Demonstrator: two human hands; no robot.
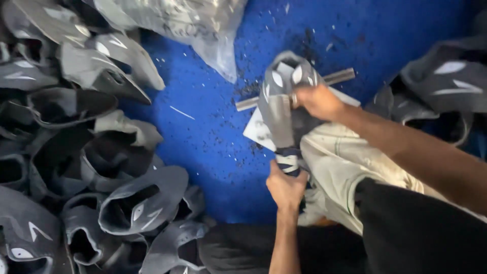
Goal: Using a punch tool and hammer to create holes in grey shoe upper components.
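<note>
Dark trousers (406,238) fill the five o'clock corner, a pale cloth (345,162) over the lap. At nine o'clock a heap of grey shoe uppers (86,152) lies on the blue floor (213,132). Near centre, the left hand (285,189) has its fingers clamped on the lower end of one grey upper (279,109). At one o'clock the right hand (318,101) grips its top against a metal bar (337,77). Keeping it taut and square to the bar should help.
</note>
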